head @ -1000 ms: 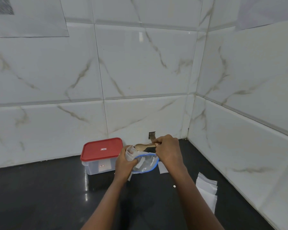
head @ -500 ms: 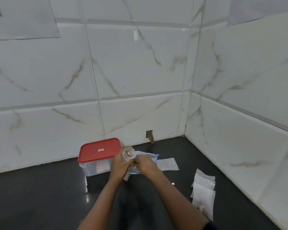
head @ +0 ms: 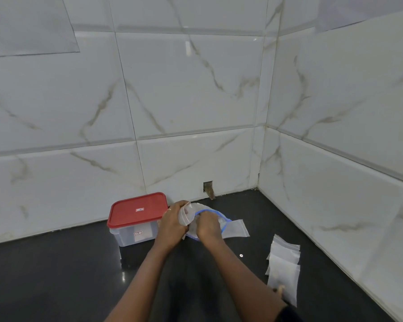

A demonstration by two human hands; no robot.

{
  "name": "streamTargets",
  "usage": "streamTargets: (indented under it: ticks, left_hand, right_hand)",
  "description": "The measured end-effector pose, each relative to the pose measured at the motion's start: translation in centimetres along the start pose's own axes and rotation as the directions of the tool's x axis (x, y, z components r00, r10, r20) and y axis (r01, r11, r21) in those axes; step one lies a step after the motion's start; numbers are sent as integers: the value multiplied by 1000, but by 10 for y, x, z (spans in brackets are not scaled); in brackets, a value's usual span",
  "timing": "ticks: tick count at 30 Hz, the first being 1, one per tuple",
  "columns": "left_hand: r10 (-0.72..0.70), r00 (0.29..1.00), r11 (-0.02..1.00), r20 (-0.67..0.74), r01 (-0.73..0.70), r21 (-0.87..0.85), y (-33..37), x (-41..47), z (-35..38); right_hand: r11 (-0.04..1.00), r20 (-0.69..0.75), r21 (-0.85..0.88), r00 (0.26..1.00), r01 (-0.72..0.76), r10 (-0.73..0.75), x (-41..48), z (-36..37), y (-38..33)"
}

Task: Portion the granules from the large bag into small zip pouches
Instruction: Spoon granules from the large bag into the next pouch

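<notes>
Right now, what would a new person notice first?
The red lid on the clear box by the back wall pops out first. Beside it, the left hand grips a small pouch while the right hand reaches into the blue-rimmed bag. More pouches lie on the dark counter to the right.

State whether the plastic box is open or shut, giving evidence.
Shut: the red lid sits flat across the clear box, covering its whole top, edges flush.

No text is legible. The label (head: 139,209) on the red lid (head: 128,217) and the second label (head: 138,233) on the box side (head: 126,239) are too small to read
</notes>
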State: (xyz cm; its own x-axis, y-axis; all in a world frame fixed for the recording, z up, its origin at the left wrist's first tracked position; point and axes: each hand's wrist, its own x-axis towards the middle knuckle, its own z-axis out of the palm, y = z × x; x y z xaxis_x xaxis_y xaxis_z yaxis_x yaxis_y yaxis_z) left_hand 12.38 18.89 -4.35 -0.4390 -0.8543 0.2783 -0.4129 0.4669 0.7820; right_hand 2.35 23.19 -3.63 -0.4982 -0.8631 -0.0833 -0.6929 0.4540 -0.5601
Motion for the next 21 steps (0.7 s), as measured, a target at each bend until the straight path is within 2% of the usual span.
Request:
streamTargets:
  ticks: [7, 9, 11, 14, 18, 21]
  left_hand:
    - [44, 993, 998, -113, -49, -41, 7, -1, 1]
    - [56, 988, 997, -141, -64, -53, 5, 0, 2]
    - [57, 989, 996, -137, -65, -56, 5, -1, 2]
    - [53, 992, 996, -116, -60, -59, 2, -7, 2]
    - [30, 988, 994, -149, -45, -102, -4, -12, -3]
    - [30, 986, 995, -165, -45, -90, -5, -13, -6]
  right_hand:
    - [978, 12, 117, 985, -171, 170, 0, 7, 17]
    - [985, -78, 91, 985, -148, 156, -3, 9, 14]
    - [991, -107, 73, 987, -108, 115, -4, 17, 16]
    - [992, -20, 44, 993, -115, 116, -8, 21, 13]
    - [999, 48, 38, 999, 15, -16, -8, 34, 6]
    - [992, 202, 52, 974, -113, 100, 13, 52, 4]
